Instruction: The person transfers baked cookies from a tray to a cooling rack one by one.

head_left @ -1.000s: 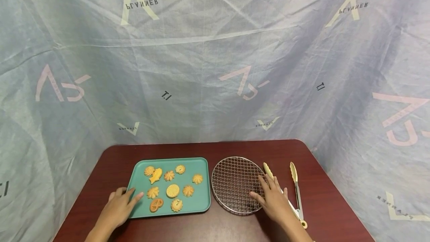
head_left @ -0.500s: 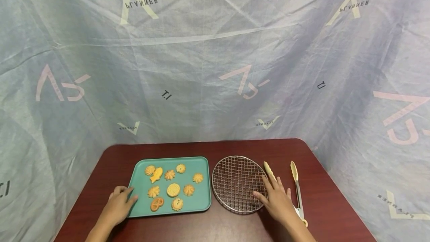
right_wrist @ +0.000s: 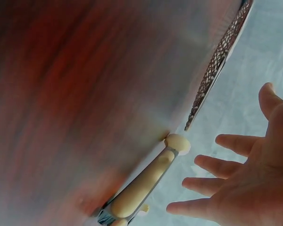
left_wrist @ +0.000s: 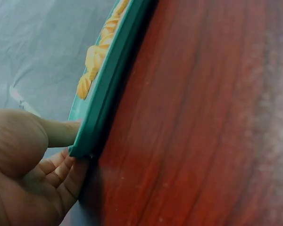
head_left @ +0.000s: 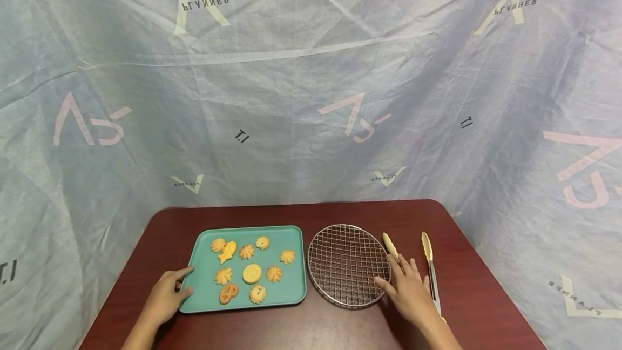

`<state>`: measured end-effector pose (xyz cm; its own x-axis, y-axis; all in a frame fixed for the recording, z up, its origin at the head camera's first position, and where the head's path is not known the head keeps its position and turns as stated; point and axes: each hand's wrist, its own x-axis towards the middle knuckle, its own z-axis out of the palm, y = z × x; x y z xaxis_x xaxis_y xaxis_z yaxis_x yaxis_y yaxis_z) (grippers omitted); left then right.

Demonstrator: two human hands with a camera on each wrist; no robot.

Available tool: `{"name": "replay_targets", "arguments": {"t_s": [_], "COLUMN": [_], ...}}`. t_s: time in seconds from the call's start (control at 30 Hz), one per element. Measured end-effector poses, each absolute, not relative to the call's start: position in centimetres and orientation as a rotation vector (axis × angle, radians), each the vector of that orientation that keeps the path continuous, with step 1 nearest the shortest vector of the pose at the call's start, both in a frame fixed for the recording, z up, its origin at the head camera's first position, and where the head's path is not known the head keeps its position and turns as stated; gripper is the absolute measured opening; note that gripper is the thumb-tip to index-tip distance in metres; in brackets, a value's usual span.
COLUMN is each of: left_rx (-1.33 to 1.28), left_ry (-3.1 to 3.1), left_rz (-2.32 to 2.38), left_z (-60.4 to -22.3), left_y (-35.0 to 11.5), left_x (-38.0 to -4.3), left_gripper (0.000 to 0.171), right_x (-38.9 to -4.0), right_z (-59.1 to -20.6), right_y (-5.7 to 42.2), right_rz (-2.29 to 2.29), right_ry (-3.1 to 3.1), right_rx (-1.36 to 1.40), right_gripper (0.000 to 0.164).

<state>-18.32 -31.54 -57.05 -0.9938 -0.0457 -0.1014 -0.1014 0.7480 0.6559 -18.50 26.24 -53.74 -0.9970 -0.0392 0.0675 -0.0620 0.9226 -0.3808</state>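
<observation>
Green tray (head_left: pixel 279 293) of cookies (head_left: pixel 251 274), wire rack (head_left: pixel 347 263), tongs (head_left: pixel 433 281).
Left hand (head_left: pixel 164 297) pinching the tray's edge; right hand (head_left: pixel 410 295) released, fingers spread, over the tongs near the rack.

From my station I count ten golden baked biscuits (head_left: pixel 246 251): one fish (head_left: pixel 227 251), one pretzel (head_left: pixel 228 294), one dimpled disc (head_left: pixel 251 273), seven ridged or scalloped ones (head_left: pixel 274 273). I also have one teal rectangular tray (head_left: pixel 293 285), one round metal wire rack (head_left: pixel 349 266), one cream-tipped pair of metal tongs (head_left: pixel 433 281), one bare left hand (head_left: pixel 166 295), one bare right hand (head_left: pixel 409 291), one red-brown table (head_left: pixel 272 331).
</observation>
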Motion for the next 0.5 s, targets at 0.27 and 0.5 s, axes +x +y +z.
{"name": "replay_targets", "arguments": {"t_s": [0.27,0.5], "left_rx": [-0.155,-0.2], "left_ry": [2.84,2.811], "left_rz": [1.138,1.188], "left_z": [-57.4,-57.4], "left_y": [-32.2,-32.3], "left_x": [-18.4,-18.2], "left_gripper": [0.057,0.057], "right_x": [-18.2,-18.2], "right_z": [-53.5,-53.6], "right_y": [27.3,28.2], "right_rz": [0.611,0.651], "right_ry": [-3.045,-3.077], "right_rx": [0.025,-0.014], "right_gripper": [0.079,0.086]}}
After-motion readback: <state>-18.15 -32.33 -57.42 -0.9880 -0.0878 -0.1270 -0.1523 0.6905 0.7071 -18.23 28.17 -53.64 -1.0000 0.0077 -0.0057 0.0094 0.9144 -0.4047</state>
